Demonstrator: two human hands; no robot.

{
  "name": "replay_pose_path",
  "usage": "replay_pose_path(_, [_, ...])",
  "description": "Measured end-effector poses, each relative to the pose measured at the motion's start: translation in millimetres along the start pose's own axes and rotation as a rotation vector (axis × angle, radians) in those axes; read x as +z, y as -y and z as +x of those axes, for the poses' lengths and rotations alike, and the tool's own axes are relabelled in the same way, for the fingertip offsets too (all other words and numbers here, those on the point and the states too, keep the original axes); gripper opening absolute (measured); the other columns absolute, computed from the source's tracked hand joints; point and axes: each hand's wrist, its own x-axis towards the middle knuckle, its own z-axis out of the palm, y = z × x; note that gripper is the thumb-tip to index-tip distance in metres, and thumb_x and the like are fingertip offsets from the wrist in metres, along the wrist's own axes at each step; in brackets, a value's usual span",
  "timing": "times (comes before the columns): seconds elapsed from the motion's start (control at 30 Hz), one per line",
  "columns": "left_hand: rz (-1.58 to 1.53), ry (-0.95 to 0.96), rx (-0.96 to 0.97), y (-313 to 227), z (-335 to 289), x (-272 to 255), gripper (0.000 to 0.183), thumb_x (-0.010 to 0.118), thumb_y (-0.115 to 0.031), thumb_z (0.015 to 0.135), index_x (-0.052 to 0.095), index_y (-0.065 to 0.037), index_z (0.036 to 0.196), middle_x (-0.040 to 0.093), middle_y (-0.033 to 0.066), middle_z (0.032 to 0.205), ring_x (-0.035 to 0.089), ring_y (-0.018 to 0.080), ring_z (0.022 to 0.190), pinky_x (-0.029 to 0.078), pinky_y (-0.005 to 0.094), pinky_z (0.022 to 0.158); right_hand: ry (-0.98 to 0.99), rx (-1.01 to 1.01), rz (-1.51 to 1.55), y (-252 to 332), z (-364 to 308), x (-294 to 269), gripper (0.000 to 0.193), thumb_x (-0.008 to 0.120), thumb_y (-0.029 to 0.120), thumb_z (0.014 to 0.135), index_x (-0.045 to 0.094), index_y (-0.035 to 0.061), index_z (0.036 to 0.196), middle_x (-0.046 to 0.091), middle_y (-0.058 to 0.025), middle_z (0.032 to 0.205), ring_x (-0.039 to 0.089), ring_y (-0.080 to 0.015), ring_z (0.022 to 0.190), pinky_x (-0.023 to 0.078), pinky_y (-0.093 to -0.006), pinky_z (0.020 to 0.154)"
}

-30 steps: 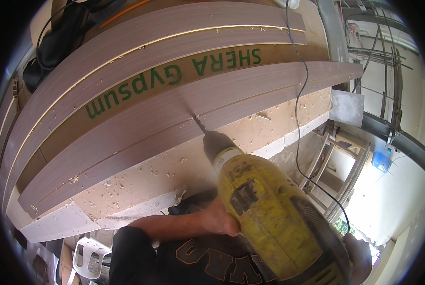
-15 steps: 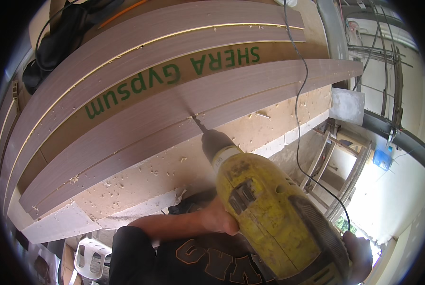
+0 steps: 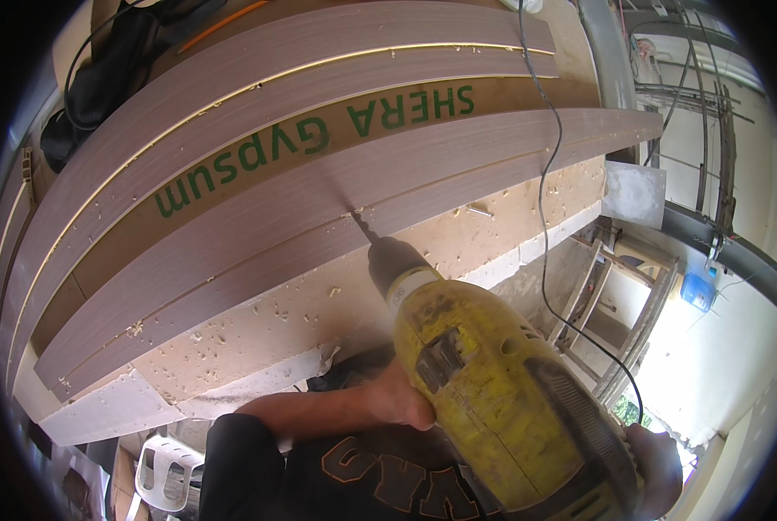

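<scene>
A large yellow power drill (image 3: 501, 391) fills the lower middle of the view, scuffed and dusty. Its dark drill bit (image 3: 364, 226) points up and left, the tip at the groove of a long brownish plank (image 3: 258, 252), where a few shavings gather. My left hand (image 3: 403, 398) is closed against the drill's side behind the chuck; the body hides its fingertips. At the rear, my right hand (image 3: 656, 464) wraps round the drill's handle, mostly hidden by the housing.
A second grooved plank (image 3: 232, 82) lies farther back on printed brown board (image 3: 371, 117). Shavings and a screw (image 3: 481, 210) lie on the near board edge. A black cord (image 3: 545, 208) crosses the planks to the drill. A white plastic chair (image 3: 167, 473) and wooden ladder (image 3: 610, 304) stand below.
The drill body has shifted very slightly. Its bit stays at the same spot on the plank's groove, and both hands keep their hold.
</scene>
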Motion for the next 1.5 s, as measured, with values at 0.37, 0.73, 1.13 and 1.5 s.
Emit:
replay_pose_path(0.37, [0.087,0.020,-0.065,-0.9,-2.4,-4.3,0.126,0.083,-0.059,0.052,0.019,-0.004,0.145,0.015,0.0228,0.150,0.022,0.0354,0.138,0.024,0.0514,0.112,-0.214,-0.021,0.038,-1.6,-3.4,11.2,0.027,0.066,0.023,0.078,0.069,-0.0037,0.082,0.066,-0.0106,0.069,0.064,-0.0179,0.062,0.049,-0.0284,0.056])
replay_pose_path(0.73, [0.088,-0.050,-0.158,-7.0,-2.3,-3.1,0.118,0.081,-0.056,0.058,0.020,-0.005,0.145,0.015,0.0221,0.150,0.022,0.0350,0.138,0.023,0.0511,0.112,-0.269,-0.208,0.113,-13.8,-3.4,16.6,0.027,0.069,0.020,0.077,0.069,-0.0057,0.083,0.067,-0.0127,0.073,0.065,-0.0203,0.066,0.051,-0.0293,0.060])
replay_pose_path(1.13, [0.052,0.019,-0.069,-5.8,0.6,1.4,0.123,0.087,-0.050,0.051,0.022,-0.005,0.145,0.017,0.0228,0.149,0.022,0.0370,0.137,0.023,0.0537,0.111,-0.258,-0.244,0.156,-14.1,-0.7,16.6,0.023,0.070,0.015,0.073,0.068,-0.0056,0.084,0.066,-0.0143,0.074,0.064,-0.0224,0.067,0.051,-0.0311,0.061])
replay_pose_path(1.5, [0.078,-0.006,-0.114,-8.8,-2.2,-1.5,0.122,0.087,-0.048,0.051,0.022,-0.003,0.144,0.017,0.0233,0.149,0.023,0.0367,0.137,0.023,0.0526,0.112,-0.139,-0.166,0.109,-5.3,5.0,8.8,0.024,0.067,0.018,0.073,0.068,-0.0050,0.080,0.064,-0.0115,0.063,0.062,-0.0201,0.063,0.047,-0.0301,0.057])
